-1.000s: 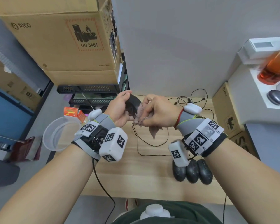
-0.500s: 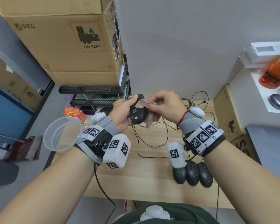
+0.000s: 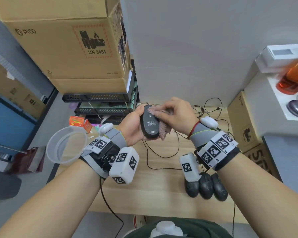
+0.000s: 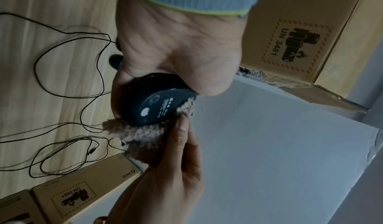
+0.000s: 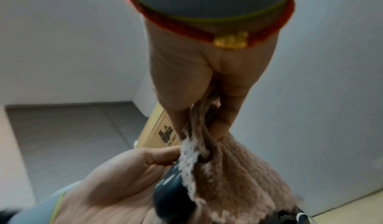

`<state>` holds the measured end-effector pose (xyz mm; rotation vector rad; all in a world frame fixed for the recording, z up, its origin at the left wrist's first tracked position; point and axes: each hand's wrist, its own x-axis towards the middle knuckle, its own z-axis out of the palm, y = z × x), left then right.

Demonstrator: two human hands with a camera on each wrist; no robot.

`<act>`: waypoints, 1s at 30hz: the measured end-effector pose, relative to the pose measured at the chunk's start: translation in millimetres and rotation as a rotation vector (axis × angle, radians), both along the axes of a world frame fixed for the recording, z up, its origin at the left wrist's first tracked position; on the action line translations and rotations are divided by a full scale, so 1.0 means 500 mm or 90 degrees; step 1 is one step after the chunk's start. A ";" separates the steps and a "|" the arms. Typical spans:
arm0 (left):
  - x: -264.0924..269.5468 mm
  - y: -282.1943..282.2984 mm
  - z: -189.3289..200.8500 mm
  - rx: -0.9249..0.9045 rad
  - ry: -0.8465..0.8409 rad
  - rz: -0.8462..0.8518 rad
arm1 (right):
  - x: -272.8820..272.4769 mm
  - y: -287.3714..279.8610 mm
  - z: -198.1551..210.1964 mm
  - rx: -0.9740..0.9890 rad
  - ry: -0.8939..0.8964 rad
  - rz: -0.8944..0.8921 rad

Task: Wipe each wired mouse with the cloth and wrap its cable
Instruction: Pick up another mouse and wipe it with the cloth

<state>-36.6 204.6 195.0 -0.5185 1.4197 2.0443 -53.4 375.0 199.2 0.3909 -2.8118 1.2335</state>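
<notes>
My left hand [image 3: 133, 125] grips a black wired mouse [image 3: 149, 123] above the wooden table [image 3: 155, 189], its underside with the label turned up toward me. My right hand [image 3: 174, 115] pinches a fuzzy pinkish-brown cloth [image 3: 163, 130] and presses it on the front end of that underside. In the left wrist view the mouse [image 4: 154, 103] sits in the palm with the cloth [image 4: 140, 135] bunched beside it. The right wrist view has the cloth [image 5: 223, 165] draped over the mouse [image 5: 172, 199]. Its black cable [image 3: 162, 156] loops loose on the table.
Three black mice [image 3: 206, 186] lie side by side at the table's right front. More tangled cables [image 3: 206, 109] lie at the back right. A clear plastic bowl [image 3: 67, 145] sits at the left edge. Cardboard boxes [image 3: 67, 45] stand back left, another box [image 3: 243, 124] at right.
The left hand has turned the mouse over so its label side faces up. Both hands rose slightly, and the cloth has moved onto the underside.
</notes>
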 end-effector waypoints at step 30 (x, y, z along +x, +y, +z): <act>-0.016 0.020 -0.002 0.014 0.083 0.115 | 0.032 -0.046 0.011 0.103 -0.047 0.202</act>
